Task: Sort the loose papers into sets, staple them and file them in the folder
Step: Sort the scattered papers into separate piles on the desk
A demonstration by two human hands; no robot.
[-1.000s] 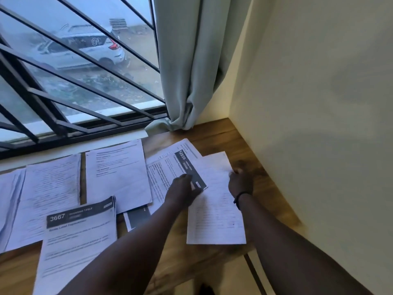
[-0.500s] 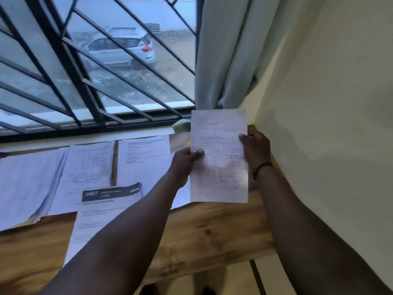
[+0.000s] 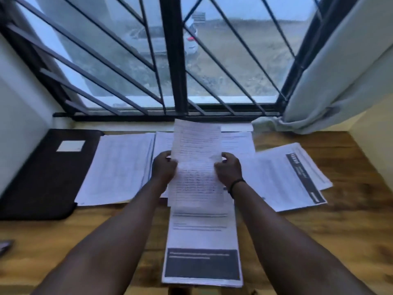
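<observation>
I hold a handwritten sheet (image 3: 196, 158) upright above the middle of the wooden table (image 3: 340, 235). My left hand (image 3: 163, 169) grips its left edge and my right hand (image 3: 228, 170) grips its right edge. Below it lies a printed set with a dark block at its near end (image 3: 202, 248). A stack of printed sheets (image 3: 119, 169) lies to the left, more sheets (image 3: 238, 141) lie behind my hands, and a pile with a dark header strip (image 3: 287, 177) lies at the right. The black folder (image 3: 42, 173) lies shut at the far left.
A barred window (image 3: 170, 60) runs along the back of the table. A pale curtain (image 3: 331, 81) hangs at the right and its hem touches the table's back corner. A small dark object (image 3: 5, 246) shows at the left edge. Walls close both sides.
The sheet, taken from the table's right corner, has moved left with both hands to the middle. The view has swung left, bringing the folder into sight.
</observation>
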